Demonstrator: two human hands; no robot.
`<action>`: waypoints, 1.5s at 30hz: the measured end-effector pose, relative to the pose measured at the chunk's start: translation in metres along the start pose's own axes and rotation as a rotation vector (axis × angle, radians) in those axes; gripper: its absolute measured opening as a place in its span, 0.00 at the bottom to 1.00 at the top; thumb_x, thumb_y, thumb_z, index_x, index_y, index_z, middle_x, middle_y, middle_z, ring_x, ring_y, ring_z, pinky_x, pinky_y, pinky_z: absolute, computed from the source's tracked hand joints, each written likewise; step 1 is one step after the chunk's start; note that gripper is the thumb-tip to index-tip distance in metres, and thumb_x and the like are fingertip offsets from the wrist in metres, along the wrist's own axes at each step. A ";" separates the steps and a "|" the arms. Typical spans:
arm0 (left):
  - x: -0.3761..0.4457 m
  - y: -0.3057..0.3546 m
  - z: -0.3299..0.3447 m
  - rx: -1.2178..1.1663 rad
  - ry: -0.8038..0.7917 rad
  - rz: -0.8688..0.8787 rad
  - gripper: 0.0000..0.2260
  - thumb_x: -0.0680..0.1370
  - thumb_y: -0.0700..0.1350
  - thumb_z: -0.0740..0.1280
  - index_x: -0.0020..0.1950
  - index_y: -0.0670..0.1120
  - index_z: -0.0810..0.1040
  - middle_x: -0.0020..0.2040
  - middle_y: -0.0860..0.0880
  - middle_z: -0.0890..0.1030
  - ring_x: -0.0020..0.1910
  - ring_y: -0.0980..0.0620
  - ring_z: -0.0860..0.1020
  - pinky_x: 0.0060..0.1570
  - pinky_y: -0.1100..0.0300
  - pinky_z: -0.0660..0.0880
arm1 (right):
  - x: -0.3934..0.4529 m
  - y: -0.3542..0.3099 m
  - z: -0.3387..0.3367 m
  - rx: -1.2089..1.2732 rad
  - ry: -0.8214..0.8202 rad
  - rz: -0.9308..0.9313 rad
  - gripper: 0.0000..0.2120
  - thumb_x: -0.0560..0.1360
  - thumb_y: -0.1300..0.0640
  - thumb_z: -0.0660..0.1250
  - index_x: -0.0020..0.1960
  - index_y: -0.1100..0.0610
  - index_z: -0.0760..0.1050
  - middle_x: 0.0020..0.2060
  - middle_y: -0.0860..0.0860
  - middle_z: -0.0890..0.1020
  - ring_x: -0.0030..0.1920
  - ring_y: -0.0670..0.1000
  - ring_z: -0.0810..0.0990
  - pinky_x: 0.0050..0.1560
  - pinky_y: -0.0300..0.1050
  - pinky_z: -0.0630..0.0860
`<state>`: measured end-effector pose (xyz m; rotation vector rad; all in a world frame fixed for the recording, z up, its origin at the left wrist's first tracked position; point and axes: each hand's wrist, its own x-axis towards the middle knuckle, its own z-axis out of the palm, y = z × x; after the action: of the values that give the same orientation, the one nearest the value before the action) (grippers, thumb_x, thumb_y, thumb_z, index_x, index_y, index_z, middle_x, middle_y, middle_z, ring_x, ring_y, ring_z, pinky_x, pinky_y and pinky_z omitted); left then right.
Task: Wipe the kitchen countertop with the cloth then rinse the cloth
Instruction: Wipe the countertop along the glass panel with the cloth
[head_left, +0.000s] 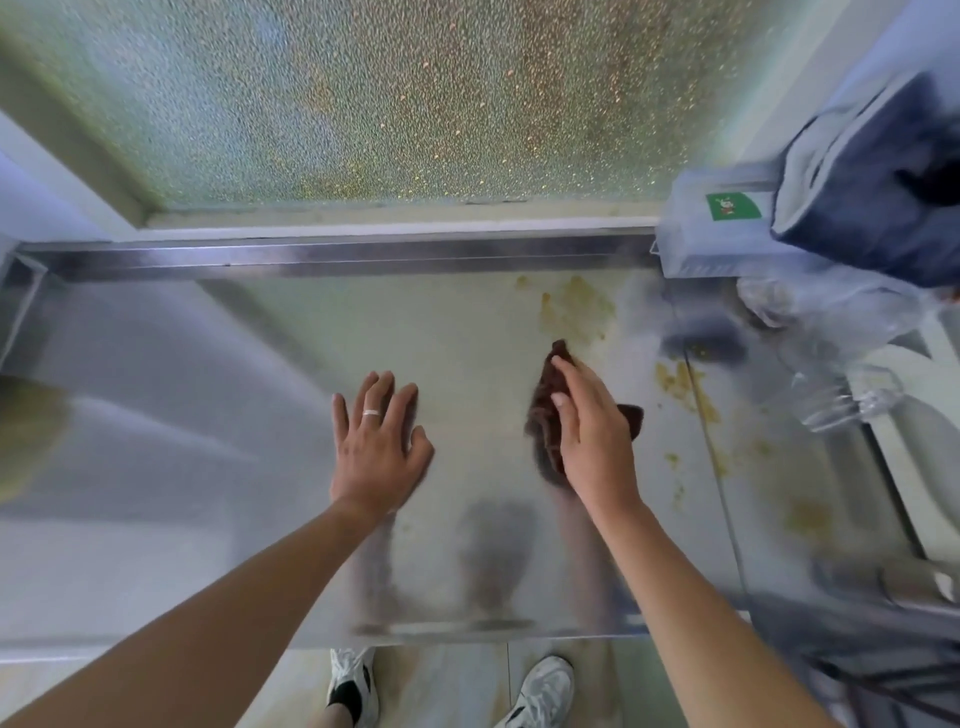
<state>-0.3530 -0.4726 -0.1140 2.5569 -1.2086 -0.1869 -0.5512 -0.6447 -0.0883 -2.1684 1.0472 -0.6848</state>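
Note:
The stainless steel countertop (457, 332) fills the middle of the head view. A dark brown cloth (545, 410) lies on it right of centre. My right hand (592, 431) presses flat on the cloth, fingers pointing away from me and covering most of it. Left of it, my left hand (376, 441) rests flat on the bare metal, fingers spread, a ring on one finger, holding nothing. Yellow-brown smears (574, 306) stain the counter just beyond the cloth, and more smears (685, 387) lie to its right.
A frosted window (389, 98) rises behind the counter's raised back edge (337, 257). At the right stand a translucent box (722, 228) with a green label, a dark blue bag (878, 176) and clear plastic bottles (836, 384). My shoes (543, 691) show below the front edge.

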 end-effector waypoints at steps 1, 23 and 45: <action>0.000 0.000 -0.002 -0.011 -0.004 0.002 0.25 0.76 0.54 0.60 0.73 0.52 0.70 0.77 0.45 0.67 0.80 0.45 0.57 0.78 0.38 0.48 | -0.016 -0.010 -0.001 -0.020 -0.039 -0.046 0.18 0.85 0.58 0.60 0.73 0.57 0.73 0.72 0.54 0.75 0.71 0.52 0.74 0.75 0.47 0.68; -0.005 -0.032 -0.006 0.046 -0.074 0.162 0.28 0.79 0.55 0.56 0.80 0.55 0.63 0.81 0.49 0.62 0.82 0.49 0.54 0.79 0.42 0.50 | -0.097 -0.043 0.062 -0.457 -0.297 -0.246 0.23 0.85 0.43 0.53 0.79 0.45 0.63 0.81 0.48 0.60 0.82 0.53 0.55 0.79 0.57 0.58; -0.001 0.101 0.037 0.051 -0.106 0.092 0.29 0.80 0.58 0.53 0.81 0.57 0.58 0.83 0.48 0.55 0.83 0.48 0.47 0.79 0.38 0.47 | -0.137 0.049 -0.051 -0.556 -0.282 -0.069 0.29 0.83 0.39 0.55 0.82 0.42 0.56 0.83 0.51 0.54 0.83 0.57 0.52 0.78 0.66 0.57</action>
<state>-0.4362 -0.5404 -0.1157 2.5570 -1.3834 -0.2779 -0.6850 -0.5730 -0.1142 -2.6818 1.1038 -0.1019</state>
